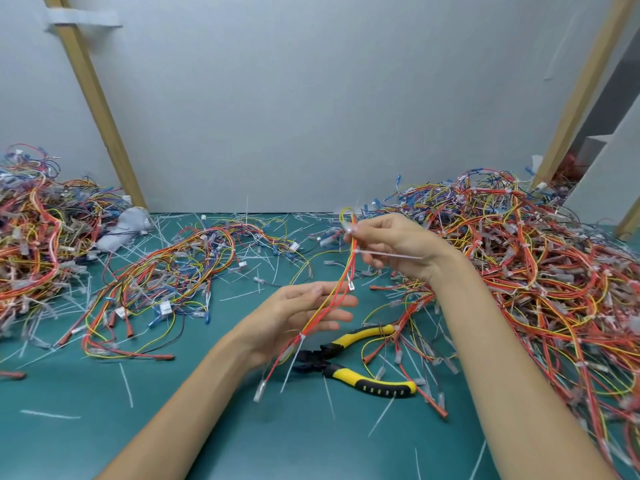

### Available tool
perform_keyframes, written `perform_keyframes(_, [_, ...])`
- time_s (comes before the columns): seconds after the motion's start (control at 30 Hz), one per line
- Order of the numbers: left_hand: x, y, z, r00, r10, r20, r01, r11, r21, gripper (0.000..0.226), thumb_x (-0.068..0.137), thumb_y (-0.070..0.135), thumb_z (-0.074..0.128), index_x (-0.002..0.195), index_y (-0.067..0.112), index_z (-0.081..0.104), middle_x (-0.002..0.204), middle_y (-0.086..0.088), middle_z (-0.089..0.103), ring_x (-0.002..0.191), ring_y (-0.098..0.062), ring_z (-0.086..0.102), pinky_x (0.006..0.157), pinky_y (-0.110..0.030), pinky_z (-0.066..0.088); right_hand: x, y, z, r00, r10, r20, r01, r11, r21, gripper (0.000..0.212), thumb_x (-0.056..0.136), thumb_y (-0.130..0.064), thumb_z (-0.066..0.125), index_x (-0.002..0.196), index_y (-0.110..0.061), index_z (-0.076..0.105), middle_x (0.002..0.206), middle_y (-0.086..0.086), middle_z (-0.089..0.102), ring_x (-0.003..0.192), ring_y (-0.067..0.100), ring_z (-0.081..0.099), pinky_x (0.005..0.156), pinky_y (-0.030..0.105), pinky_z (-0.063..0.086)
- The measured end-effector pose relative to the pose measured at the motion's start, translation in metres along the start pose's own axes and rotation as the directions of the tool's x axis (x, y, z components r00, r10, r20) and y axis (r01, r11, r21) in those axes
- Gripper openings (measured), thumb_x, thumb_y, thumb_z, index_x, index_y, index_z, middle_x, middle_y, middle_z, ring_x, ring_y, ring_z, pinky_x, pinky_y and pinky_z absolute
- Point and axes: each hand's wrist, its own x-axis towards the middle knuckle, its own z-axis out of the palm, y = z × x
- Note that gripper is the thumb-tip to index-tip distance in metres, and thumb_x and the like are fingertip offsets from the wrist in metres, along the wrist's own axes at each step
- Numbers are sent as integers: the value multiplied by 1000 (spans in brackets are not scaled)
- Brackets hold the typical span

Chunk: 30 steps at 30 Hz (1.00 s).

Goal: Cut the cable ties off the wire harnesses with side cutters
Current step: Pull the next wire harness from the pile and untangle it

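"While the side cutters [363, 379] lie on the green mat [207, 427] with no hand on them, where is the wire harness [341, 289]?" asks the reader.

"Lifted just beyond the side cutters, it runs slantwise between the two hands. Right hand [398, 244]: thumb and forefinger pinch the wires near their looped top end. Left hand [301, 313]: fingers straight and slightly spread, wires lying across them; it grips nothing."

"Has this harness been cut free?"

"Not yet, by the look of it. Two cable ties are on it. The upper tie [388, 253] sits just under the right hand's pinch, with its tail pointing off to the right. The lower tie [302, 337] sits just over the head of the side cutters, with its tail hanging down beside them. (A third tie may sit at the pinch itself; it is too blurred to tell.)"

"And the job overall?"

"Partly done, judging from the litter: loose tie offcuts [126, 384] are scattered over the mat on every side of the side cutters. The large heap [540, 271] right of the side cutters shows many small white ties, so it probably awaits cutting. The smaller bundle [180, 268] to their left and the further heap [31, 237] at far left are too blurred to judge. The likely next step is to take up the side cutters and snip the two ties."
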Motion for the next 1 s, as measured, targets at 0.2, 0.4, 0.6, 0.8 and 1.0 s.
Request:
perform_keyframes(0.2, [5,-3,14,984,-31,175,82,953,-292,54,92,49,55,134,17,58,136,-10,58,125,-22,56,95,-29,49,8,10,-3,969,-70,-235,88,994,64,17,92,-24,62,86,-10,71,63,-6,63,47,5,56,39,14,38])
perform_keyframes(0.4, [4,-4,21,985,-17,173,105,849,-518,69,100,53,23,142,3,42,146,-19,45,134,-28,46,105,-38,45,18,35,5,918,-41,-395,48,999,7,17,94,-25,63,83,-14,70,62,-8,60,47,4,54,39,15,35])
perform_keyframes(0.6, [6,-6,20,988,-21,153,100,842,-530,82,94,65,25,143,2,40,148,-23,41,136,-30,44,107,-39,43,20,42,2,924,5,-382,1,1000,16,17,92,-28,66,88,-12,71,63,-9,63,49,5,56,41,16,38])
perform_keyframes(0.8, [6,-7,20,985,-70,156,135,877,-462,83,90,72,21,145,13,42,147,-26,40,136,-33,42,109,-39,40,19,41,0,938,-55,-343,62,998,10,18,93,-27,64,90,-10,70,66,-7,61,54,7,55,42,18,37])
perform_keyframes(1.0, [7,-9,19,984,-104,145,157,891,-426,81,90,72,23,145,17,43,145,-28,41,134,-38,44,109,-43,39,8,22,-3,942,-145,-304,147,989,-16,19,94,-25,61,92,-9,70,65,-7,63,53,7,54,42,17,38])
